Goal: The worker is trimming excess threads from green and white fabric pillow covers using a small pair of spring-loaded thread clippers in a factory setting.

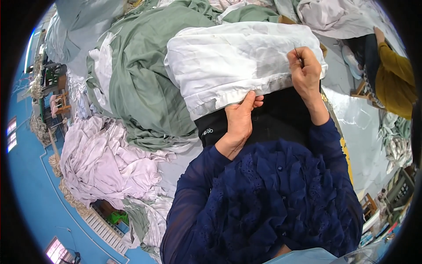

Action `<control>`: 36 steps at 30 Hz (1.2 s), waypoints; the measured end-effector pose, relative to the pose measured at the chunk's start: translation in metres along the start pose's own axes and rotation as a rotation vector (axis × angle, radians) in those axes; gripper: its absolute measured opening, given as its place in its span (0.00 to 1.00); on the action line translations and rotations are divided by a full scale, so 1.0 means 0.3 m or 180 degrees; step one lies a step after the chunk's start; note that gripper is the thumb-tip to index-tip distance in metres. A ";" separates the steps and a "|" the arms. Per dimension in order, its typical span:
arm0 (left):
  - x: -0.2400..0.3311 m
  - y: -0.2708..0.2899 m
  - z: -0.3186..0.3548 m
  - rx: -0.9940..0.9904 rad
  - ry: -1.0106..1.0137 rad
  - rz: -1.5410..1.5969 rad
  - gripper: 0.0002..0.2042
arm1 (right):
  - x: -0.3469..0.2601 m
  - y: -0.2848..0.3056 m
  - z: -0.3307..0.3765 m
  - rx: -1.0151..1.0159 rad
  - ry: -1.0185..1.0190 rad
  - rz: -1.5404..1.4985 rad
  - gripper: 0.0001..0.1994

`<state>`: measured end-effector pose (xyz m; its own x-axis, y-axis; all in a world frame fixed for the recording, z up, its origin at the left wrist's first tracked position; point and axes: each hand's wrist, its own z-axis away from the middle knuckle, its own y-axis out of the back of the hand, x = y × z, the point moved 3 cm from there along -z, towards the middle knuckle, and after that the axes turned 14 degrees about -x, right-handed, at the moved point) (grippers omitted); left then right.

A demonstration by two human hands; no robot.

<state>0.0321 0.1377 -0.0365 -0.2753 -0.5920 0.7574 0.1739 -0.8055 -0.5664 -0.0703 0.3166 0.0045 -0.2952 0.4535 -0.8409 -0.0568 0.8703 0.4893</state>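
Note:
A white cloth (228,61) lies spread over my lap, its grey-edged hem running along the near side. My left hand (239,121) grips that hem from below, thumb on top. My right hand (304,70) pinches a thin metal tool (297,54), like a needle or small picker, against the cloth's right edge. Under the cloth my dark trousers (272,119) show. My sleeves are dark blue and sheer.
A large green cloth (140,83) is heaped to the left, and a pale lilac pile (105,163) lies nearer. More pale fabric (338,15) sits at the back right. A person in a mustard sleeve (395,77) sits at the right on the grey floor (360,127).

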 end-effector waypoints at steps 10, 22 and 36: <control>-0.008 -0.003 -0.004 0.0003 -0.0013 0.0096 0.06 | -0.070 -0.074 -0.008 -0.1790 -0.0256 -0.2471 0.04; -0.005 -0.001 -0.007 0.0028 0.0059 0.0060 0.06 | -0.092 -0.004 0.028 -0.2573 0.0559 0.1553 0.10; 0.009 -0.017 -0.002 -0.0008 -0.0017 0.0077 0.05 | -0.133 -0.125 0.009 -0.3135 -0.0767 -0.2667 0.07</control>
<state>0.0299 0.1401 -0.0318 -0.2662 -0.6114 0.7453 0.1779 -0.7910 -0.5853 -0.0539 0.2663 0.0190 0.3400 -0.0398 -0.9396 -0.8358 0.4453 -0.3213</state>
